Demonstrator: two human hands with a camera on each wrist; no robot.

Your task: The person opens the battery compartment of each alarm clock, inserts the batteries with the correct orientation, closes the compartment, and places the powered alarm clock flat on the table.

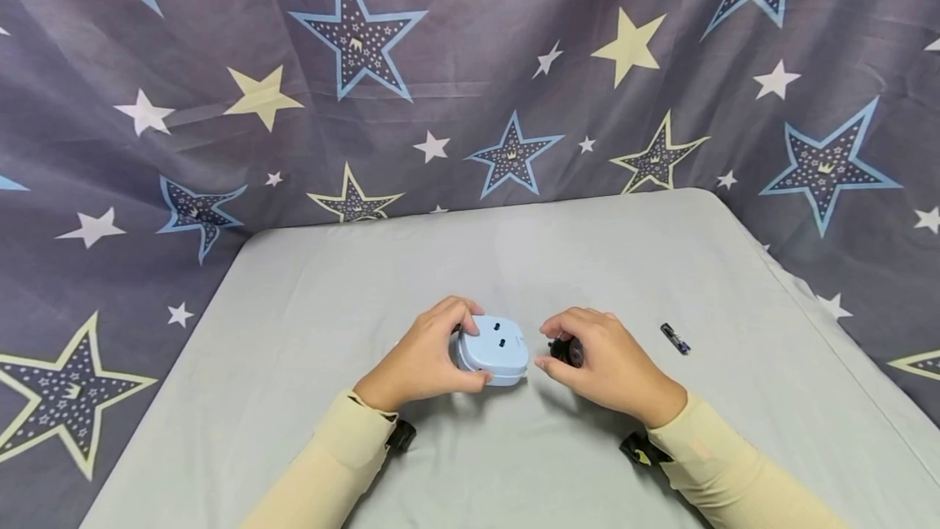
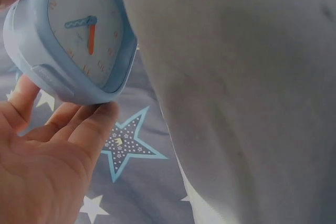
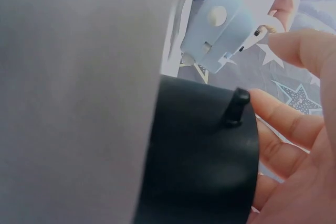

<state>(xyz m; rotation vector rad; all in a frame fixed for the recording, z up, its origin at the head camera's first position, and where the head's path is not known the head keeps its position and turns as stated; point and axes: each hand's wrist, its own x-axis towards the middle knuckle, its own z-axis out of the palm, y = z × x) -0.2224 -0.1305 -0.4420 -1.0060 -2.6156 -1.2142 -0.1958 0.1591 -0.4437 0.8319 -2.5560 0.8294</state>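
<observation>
Spreading beneath a light-blue clock (image 1: 498, 358) is a pale grey sheet (image 1: 455, 268); the left hand (image 1: 429, 352) grips the clock's left side, thumb and fingers clamped, its face turned downward. Just right of the clock, but apart, the right hand (image 1: 608, 359) curls round a rounded black object (image 1: 575, 352), fingertips in between; farther right, a slim dark object (image 1: 676, 339) lies slanted.

Pale grey cloth-covered surface (image 1: 367, 292) — small dark object (image 1: 676, 339) lying at right. Behind and both sides — purplish-grey fabric (image 1: 455, 47), stars (image 1: 356, 37) printed all over (blue-edged, yellow, white).
</observation>
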